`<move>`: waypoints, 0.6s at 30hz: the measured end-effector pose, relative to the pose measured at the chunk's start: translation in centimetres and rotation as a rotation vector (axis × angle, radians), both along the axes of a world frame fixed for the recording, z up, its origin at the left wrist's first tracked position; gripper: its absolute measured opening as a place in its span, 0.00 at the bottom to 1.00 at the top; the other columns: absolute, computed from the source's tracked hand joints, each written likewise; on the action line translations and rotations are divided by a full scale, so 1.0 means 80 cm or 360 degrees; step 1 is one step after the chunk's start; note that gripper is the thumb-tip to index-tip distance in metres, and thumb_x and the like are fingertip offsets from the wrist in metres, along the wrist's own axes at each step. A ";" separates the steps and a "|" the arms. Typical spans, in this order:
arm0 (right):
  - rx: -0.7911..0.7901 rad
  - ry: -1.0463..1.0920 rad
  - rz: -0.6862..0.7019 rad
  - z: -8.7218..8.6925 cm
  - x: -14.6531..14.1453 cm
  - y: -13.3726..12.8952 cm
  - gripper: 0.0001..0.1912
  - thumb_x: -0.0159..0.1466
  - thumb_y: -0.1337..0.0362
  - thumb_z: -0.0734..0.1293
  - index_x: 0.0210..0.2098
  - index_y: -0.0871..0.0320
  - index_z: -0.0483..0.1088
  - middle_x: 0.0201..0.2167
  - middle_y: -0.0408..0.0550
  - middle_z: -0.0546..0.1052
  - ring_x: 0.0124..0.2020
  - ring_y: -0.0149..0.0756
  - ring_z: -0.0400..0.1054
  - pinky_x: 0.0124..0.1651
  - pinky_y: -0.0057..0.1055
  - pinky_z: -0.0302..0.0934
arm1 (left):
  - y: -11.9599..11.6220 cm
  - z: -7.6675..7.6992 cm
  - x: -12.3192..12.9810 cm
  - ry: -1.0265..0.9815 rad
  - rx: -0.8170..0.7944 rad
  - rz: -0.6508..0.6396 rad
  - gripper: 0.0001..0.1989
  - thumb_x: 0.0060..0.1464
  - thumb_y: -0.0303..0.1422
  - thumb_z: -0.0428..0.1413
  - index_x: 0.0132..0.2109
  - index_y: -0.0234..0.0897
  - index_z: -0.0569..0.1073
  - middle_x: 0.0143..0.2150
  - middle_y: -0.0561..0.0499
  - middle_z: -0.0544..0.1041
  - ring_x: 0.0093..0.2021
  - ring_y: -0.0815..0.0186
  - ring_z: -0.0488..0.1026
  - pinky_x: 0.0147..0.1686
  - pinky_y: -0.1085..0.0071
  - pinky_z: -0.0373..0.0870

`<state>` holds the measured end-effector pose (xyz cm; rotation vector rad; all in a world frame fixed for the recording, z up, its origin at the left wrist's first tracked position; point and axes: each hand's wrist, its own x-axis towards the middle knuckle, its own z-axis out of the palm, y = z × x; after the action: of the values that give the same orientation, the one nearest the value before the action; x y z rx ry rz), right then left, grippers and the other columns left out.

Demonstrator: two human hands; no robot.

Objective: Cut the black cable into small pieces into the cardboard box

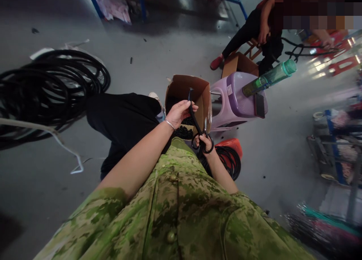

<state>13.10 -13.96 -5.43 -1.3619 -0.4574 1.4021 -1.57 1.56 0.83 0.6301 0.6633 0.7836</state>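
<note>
Over an open cardboard box (pixel 203 87), my left hand (pixel 181 113) pinches a black tube (pixel 194 118) near its upper end, where a thin dark piece sticks up past the fingers. My right hand (pixel 206 142) is closed around black-handled scissors (pixel 205 126) and the lower part of the same tube. The scissor blades point up, away from me. Inside the box lie small black pieces (pixel 183 132). Beside my right forearm, a coil of black tube (pixel 232 160) rests on the floor by a red object (pixel 236 146).
A purple stool (pixel 226 98) beyond the box carries a green bottle (pixel 271 77) and a dark phone (pixel 259 106). Large black coils (pixel 56 79) lie at the left. Another person sits at the upper right. Racks stand along the right.
</note>
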 end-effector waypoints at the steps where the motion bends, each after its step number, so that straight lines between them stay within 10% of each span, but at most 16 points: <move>1: -0.0026 0.0006 0.0037 -0.002 -0.004 -0.001 0.19 0.47 0.53 0.74 0.21 0.57 0.63 0.20 0.42 0.72 0.18 0.27 0.62 0.21 0.26 0.56 | 0.000 0.000 0.000 0.0002 -0.0003 -0.0016 0.19 0.49 0.45 0.62 0.42 0.36 0.73 0.39 0.46 0.81 0.42 0.64 0.77 0.43 0.69 0.69; 18: -0.0393 -0.0131 0.0321 -0.018 -0.041 0.006 0.15 0.47 0.56 0.72 0.22 0.63 0.72 0.15 0.42 0.70 0.18 0.27 0.60 0.23 0.26 0.51 | -0.004 -0.006 0.005 0.0211 0.0040 -0.0167 0.19 0.45 0.39 0.65 0.44 0.37 0.75 0.39 0.47 0.80 0.37 0.66 0.77 0.41 0.69 0.68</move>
<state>9.85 -13.46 -6.86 -1.6127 -0.4996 1.6127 -1.20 1.21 0.32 0.7387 0.7361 0.6572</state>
